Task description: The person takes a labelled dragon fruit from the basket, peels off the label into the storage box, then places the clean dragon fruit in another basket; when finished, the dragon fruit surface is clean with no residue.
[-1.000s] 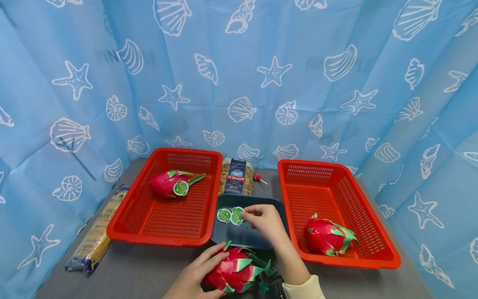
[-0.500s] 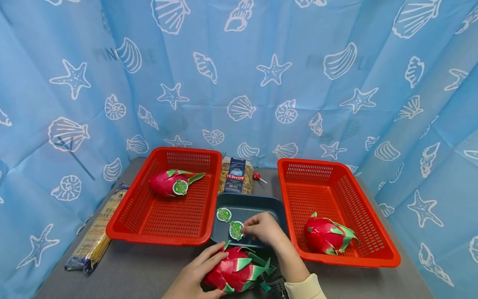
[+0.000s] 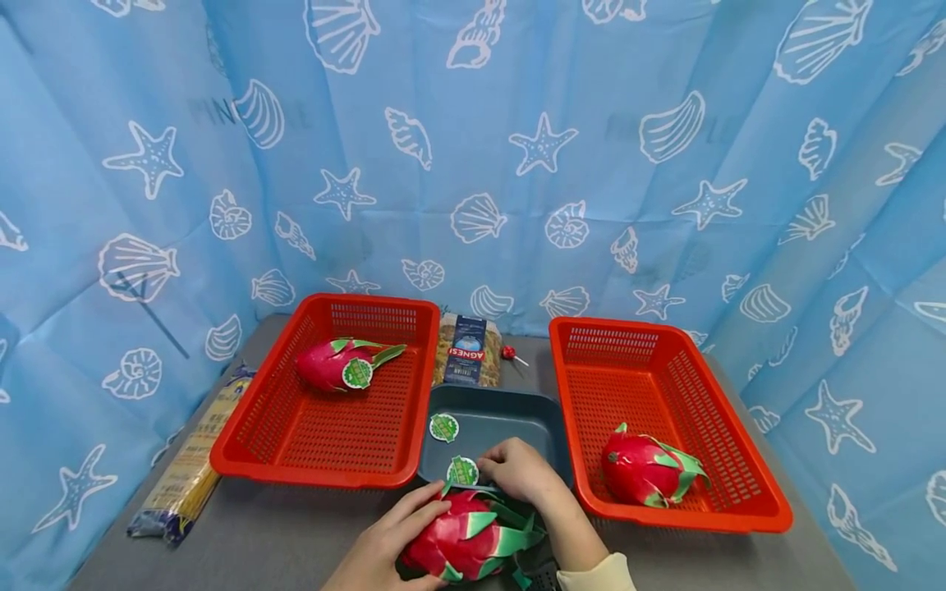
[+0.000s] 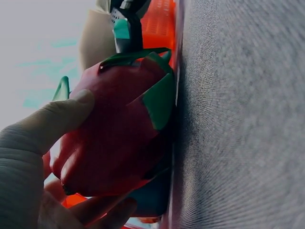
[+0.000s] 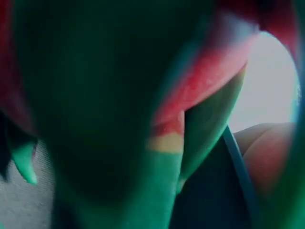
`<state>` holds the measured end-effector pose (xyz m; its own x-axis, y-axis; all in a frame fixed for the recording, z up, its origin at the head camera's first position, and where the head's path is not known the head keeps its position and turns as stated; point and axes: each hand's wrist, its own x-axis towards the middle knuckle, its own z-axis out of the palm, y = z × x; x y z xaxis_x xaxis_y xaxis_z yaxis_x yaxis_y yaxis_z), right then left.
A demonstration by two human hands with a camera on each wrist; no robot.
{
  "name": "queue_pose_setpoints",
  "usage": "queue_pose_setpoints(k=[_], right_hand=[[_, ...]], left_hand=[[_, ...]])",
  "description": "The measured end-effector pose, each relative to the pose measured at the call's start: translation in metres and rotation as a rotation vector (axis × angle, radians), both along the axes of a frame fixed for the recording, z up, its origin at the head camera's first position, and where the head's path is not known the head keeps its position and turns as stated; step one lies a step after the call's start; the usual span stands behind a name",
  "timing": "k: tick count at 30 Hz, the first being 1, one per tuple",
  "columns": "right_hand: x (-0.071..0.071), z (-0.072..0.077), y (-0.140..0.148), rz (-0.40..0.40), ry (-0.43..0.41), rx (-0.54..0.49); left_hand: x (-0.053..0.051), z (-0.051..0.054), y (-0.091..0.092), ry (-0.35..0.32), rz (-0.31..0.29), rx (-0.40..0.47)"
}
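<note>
My left hand point(image 3: 387, 543) grips a red dragon fruit point(image 3: 461, 538) with green scales at the near edge of a dark tray point(image 3: 510, 402); in the left wrist view the thumb lies over the fruit point(image 4: 114, 129) and the fingers go beneath it. Just behind the fruit, my right hand point(image 3: 521, 474) pinches a round green sticker point(image 3: 462, 471) at its right edge, over the tray's near side. Another green sticker point(image 3: 444, 427) lies in the tray. Green scales fill much of the right wrist view and mostly hide the right hand.
A red basket point(image 3: 318, 470) at left holds a stickered dragon fruit point(image 3: 328, 366); the right basket point(image 3: 687, 515) holds another without a visible sticker point(image 3: 641, 469). Behind the tray lie a pasta bag point(image 3: 467, 351) and a lollipop point(image 3: 508, 352). A spaghetti pack point(image 3: 194, 455) lies far left.
My right hand has moved the pinched sticker toward me, away from the other sticker, to just behind the held fruit. My left hand and the fruit have stayed in place.
</note>
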<state>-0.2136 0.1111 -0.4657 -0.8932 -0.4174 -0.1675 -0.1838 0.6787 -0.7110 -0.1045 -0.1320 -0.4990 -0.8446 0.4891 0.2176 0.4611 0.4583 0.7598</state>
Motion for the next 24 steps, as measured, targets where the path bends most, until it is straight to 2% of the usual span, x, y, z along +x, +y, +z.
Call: queue_pose_setpoints(k=[4, 8, 13, 16, 24], right_hand=[[0.002, 0.01, 0.001, -0.011, 0.018, -0.005], [0.011, 0.033, 0.006, -0.035, 0.052, -0.071], [0.028, 0.063, 0.015, -0.139, 0.102, -0.139], [0.039, 0.079, 0.021, -0.191, 0.141, -0.182], [0.06, 0.104, 0.039, -0.238, 0.352, -0.259]], left_hand=[[0.0, -0.001, -0.001, 0.007, 0.003, -0.006], [0.0, -0.003, -0.001, -0.001, 0.007, 0.005], [-0.001, -0.006, -0.002, -0.053, -0.002, 0.059], [-0.001, -0.007, -0.003, -0.051, -0.004, 0.082], [-0.002, -0.008, -0.002, -0.039, -0.004, 0.116]])
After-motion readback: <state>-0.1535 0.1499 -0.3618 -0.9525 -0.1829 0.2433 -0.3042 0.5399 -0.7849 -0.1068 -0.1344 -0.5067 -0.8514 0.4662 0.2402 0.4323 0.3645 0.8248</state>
